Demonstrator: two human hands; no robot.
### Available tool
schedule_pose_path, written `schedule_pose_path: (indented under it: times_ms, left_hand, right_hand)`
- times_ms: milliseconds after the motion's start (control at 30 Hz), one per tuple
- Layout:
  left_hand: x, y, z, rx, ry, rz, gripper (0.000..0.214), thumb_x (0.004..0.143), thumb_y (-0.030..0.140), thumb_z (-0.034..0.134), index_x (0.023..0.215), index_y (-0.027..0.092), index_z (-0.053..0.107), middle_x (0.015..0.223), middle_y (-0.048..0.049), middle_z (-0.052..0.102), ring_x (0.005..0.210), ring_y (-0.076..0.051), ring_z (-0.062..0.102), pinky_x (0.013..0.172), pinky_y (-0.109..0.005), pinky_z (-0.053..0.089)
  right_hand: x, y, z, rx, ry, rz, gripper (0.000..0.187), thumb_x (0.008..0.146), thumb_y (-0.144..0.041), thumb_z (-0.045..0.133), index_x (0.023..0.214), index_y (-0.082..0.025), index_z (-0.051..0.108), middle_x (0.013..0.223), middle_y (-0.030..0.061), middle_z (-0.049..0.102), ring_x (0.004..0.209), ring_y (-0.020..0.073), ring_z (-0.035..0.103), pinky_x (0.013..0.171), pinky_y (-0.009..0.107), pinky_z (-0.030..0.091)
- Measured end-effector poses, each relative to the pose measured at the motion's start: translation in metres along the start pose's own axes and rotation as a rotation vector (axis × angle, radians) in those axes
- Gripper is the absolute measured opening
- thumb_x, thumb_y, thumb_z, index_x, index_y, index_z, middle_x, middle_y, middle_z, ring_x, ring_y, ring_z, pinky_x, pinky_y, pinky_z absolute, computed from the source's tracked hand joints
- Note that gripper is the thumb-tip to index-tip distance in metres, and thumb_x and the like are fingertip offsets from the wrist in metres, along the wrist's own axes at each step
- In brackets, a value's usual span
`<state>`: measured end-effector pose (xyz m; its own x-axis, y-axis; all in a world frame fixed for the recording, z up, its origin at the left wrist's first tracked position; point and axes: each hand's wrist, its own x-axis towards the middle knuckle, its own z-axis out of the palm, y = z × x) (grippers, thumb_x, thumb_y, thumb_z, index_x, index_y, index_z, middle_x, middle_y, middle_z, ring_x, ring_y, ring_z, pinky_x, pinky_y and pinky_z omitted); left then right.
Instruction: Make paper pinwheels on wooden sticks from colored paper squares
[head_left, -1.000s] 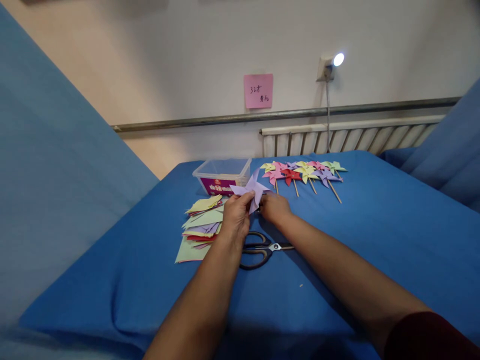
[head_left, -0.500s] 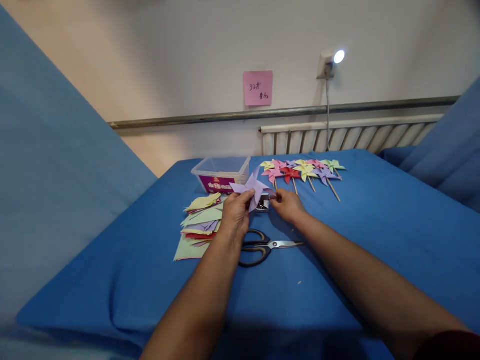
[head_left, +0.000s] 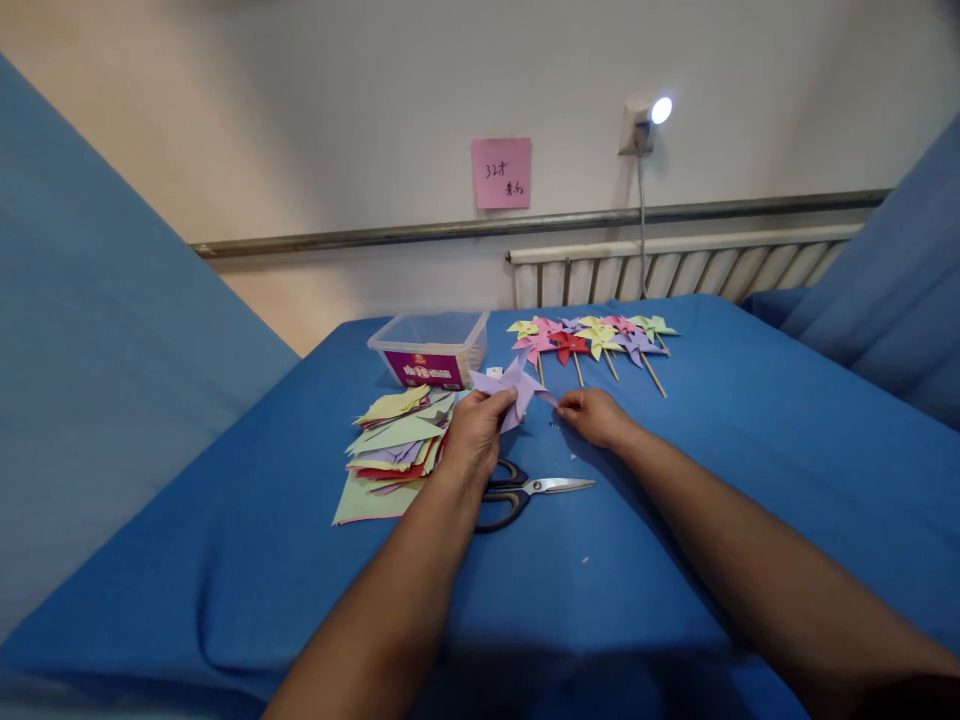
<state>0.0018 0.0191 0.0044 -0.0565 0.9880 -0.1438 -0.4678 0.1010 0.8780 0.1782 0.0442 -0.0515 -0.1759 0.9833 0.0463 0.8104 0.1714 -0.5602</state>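
My left hand (head_left: 471, 435) is closed on a lilac paper pinwheel head (head_left: 512, 385), holding it up over the blue table (head_left: 750, 440). My right hand (head_left: 596, 415) rests just to the right of it, fingers pinched together near the pinwheel's right tip; whatever they hold is too small to make out. Black-handled scissors (head_left: 525, 492) lie on the cloth below both hands. A pile of coloured paper squares (head_left: 394, 450) lies to the left of my left hand.
A clear plastic box (head_left: 431, 350) with a purple label stands behind the paper pile. Several finished pinwheels on wooden sticks (head_left: 592, 342) lie in a row at the back. A radiator (head_left: 675, 270) and a pink note (head_left: 501, 172) are on the wall.
My right hand has drawn away to the right from the pinwheel. A small metal thing seen behind the pinwheel half a second ago is no longer in sight. The view has shifted slightly.
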Motion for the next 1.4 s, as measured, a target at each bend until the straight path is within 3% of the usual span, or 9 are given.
schedule_pose_path:
  times_ms: [133,300,700,1400]
  left_hand:
    - [0.0,-0.001,-0.001,0.012,-0.006,-0.009,0.022,0.051,0.012,0.078,0.07,0.011,0.068,0.064,-0.003,0.07,0.057,-0.013,0.061,0.059,-0.024,0.05]
    - [0.002,-0.003,-0.003,0.025,-0.006,-0.008,0.027,0.051,0.014,0.08,0.076,0.01,0.069,0.067,-0.0043,0.071,0.059,-0.014,0.063,0.06,-0.025,0.049]
    - [0.005,-0.008,-0.005,0.12,-0.017,0.019,0.033,0.049,0.021,0.081,0.079,0.01,0.072,0.072,-0.0059,0.072,0.059,-0.015,0.062,0.06,-0.027,0.048]
    - [0.009,-0.015,-0.007,0.192,-0.022,0.066,0.027,0.05,0.023,0.081,0.073,0.012,0.07,0.069,-0.0035,0.07,0.057,-0.014,0.06,0.058,-0.025,0.045]
  right_hand:
    - [0.001,-0.013,0.004,-0.05,0.02,0.028,0.02,0.086,-0.033,0.056,0.084,-0.02,0.071,0.079,0.003,0.072,0.069,0.0155,0.059,0.057,0.024,0.033]
    - [-0.001,-0.022,0.004,-0.097,0.005,0.049,0.011,0.081,-0.027,0.06,0.082,-0.019,0.068,0.078,0.0051,0.07,0.07,0.0168,0.059,0.056,0.025,0.03]
    - [-0.008,-0.013,-0.004,-0.071,-0.1,-0.071,0.01,0.077,-0.015,0.058,0.078,-0.019,0.067,0.075,0.0023,0.069,0.072,0.016,0.06,0.061,0.024,0.034]
    - [-0.008,0.006,-0.01,0.089,-0.189,-0.207,0.009,0.078,-0.017,0.062,0.084,-0.017,0.069,0.077,0.0016,0.07,0.069,0.0146,0.06,0.065,0.023,0.043]
